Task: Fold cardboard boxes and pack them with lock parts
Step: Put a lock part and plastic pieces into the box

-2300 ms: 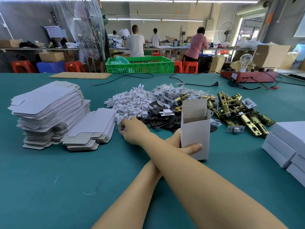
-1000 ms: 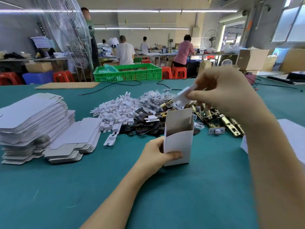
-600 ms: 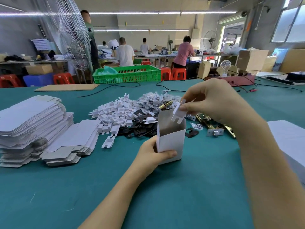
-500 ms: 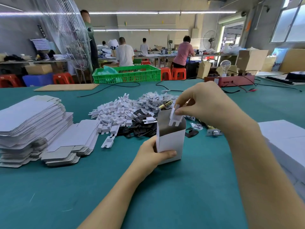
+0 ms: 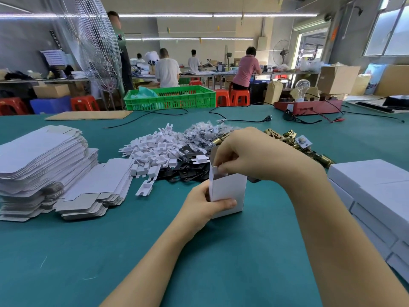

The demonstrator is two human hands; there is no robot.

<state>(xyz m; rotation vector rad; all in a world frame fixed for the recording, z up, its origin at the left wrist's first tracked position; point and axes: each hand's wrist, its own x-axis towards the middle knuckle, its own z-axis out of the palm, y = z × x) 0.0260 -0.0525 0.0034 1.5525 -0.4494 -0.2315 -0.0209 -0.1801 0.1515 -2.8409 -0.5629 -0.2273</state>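
Note:
A small white cardboard box [image 5: 230,191] stands upright and open on the green table. My left hand [image 5: 203,209] grips its lower left side, thumb across the front. My right hand [image 5: 247,156] hovers over the box mouth, fingertips curled at the rim, pinching a white insert piece that is mostly hidden inside the box. Behind the box lie a pile of white inserts [image 5: 155,149], black plates [image 5: 188,171], bagged screws [image 5: 203,131] and brass latches [image 5: 287,138].
Two stacks of flat box blanks [image 5: 44,165] sit at the left. Closed white boxes [image 5: 376,196] are stacked at the right edge. A green crate [image 5: 170,98], cables and a red test fixture [image 5: 309,106] stand at the table's far side. People work at benches behind.
My right hand picked a white insert from the pile, carried it over, and has lowered it into the box mouth. The left hand kept holding the box.

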